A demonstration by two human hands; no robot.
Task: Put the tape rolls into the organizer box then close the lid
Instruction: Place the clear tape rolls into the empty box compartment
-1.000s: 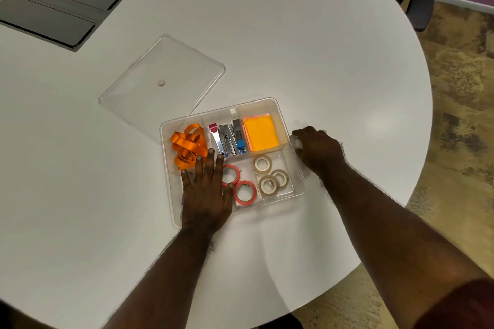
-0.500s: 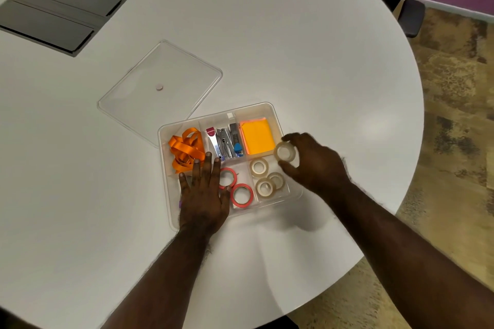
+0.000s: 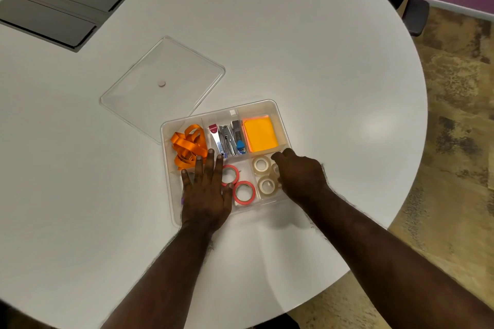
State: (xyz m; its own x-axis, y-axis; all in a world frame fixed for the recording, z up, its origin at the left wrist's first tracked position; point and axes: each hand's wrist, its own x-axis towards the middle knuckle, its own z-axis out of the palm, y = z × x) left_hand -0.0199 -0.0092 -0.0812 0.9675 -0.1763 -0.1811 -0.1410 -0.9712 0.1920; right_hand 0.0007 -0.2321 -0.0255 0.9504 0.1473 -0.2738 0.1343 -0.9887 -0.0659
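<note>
The clear organizer box (image 3: 166,141) sits on the white round table, its lid (image 3: 160,72) lying flat behind it to the left. Two red tape rolls (image 3: 243,192) lie in the near middle compartment. Two clear tape rolls (image 3: 262,164) lie in the near right compartment. My right hand (image 3: 299,176) reaches down into that compartment, fingers closed on another clear tape roll (image 3: 275,168), which is mostly hidden. My left hand (image 3: 205,189) rests flat, fingers spread, over the box's near left part, touching one red roll.
The far compartments hold an orange ribbon (image 3: 187,147), metal clippers and a small stapler (image 3: 227,139), and orange sticky notes (image 3: 260,135). A grey flip panel (image 3: 58,8) is set in the table at far left. A chair armrest (image 3: 415,17) stands beyond the table's right edge.
My right hand picked a clear tape roll from the table beside the box, carried it left over the rim and lowered it into the near right compartment. My left hand stayed put.
</note>
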